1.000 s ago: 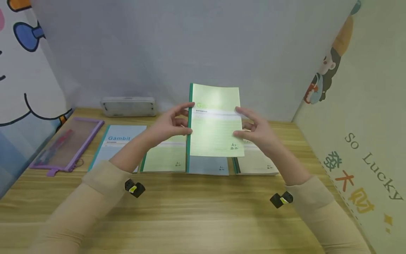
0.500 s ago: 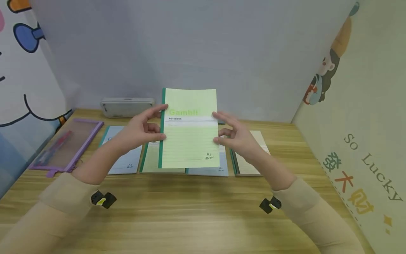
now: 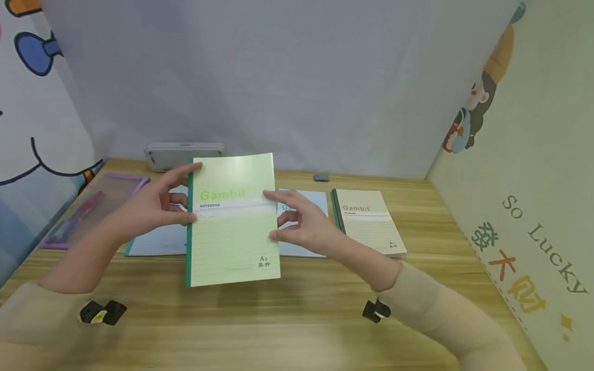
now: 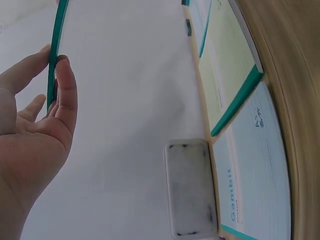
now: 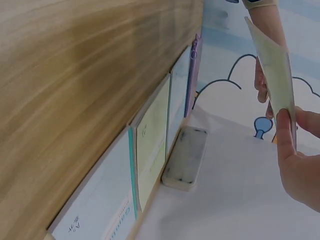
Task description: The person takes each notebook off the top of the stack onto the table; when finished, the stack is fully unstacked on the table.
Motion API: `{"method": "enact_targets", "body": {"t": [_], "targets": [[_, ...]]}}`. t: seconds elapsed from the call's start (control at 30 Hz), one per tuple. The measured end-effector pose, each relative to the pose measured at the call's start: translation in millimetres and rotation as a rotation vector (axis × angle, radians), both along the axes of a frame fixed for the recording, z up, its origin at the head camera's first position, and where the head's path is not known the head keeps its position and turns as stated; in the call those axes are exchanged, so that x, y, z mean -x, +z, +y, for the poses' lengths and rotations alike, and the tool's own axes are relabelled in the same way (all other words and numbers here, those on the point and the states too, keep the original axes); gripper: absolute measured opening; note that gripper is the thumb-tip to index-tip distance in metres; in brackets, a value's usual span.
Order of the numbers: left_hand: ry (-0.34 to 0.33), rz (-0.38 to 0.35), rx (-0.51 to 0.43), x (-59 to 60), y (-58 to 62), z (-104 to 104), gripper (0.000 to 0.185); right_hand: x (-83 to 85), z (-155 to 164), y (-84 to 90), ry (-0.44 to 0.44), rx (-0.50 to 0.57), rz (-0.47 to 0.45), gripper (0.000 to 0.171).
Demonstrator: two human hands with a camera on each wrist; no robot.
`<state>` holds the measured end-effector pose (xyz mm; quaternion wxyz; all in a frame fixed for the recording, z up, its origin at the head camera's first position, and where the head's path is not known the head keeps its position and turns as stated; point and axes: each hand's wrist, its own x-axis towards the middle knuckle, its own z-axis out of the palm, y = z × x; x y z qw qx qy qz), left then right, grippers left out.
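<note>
Green notebook (image 3: 232, 219) was up off the desk (image 3: 287, 319), held between both hands: the left hand (image 3: 150, 208) pinched its dark-green spine edge, the right hand (image 3: 303, 226) pinched the opposite edge. Beneath and beyond the hands, other notebooks lay flat: a blue one (image 3: 155, 239) under the left hand, another blue one (image 3: 301, 221) behind the right, a beige one (image 3: 368, 221) further right. Judging by this, the lifting was done; setting the green notebook down remained.
</note>
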<state>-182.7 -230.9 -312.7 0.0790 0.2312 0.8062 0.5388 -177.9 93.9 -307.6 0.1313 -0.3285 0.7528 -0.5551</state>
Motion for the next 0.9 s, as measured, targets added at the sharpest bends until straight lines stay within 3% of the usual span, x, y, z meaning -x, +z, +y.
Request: {"method": "enact_targets", "body": {"t": [0.2, 0.43, 0.63, 0.9], "targets": [[-0.006, -0.011, 0.025, -5.6, -9.5, -20.6, 0.089, -12.6, -16.4, -15.5, 0.033, -0.104, 0.065, 0.072], [-0.047, -0.099, 0.083, -5.3, -25.6, -39.1, 0.083, -25.3, -35.6, -38.8, 0.007, -0.168, 0.006, 0.077], [-0.09, -0.22, 0.144, -2.2, -41.0, -51.2, 0.081, -32.6, -51.7, -68.2, -0.01, -0.3, 0.119, 0.08], [-0.212, -0.242, 0.144, -1.6, -71.4, -63.4, 0.081, -33.4, -69.0, -95.7, 0.066, -0.483, 0.236, 0.08]]}}
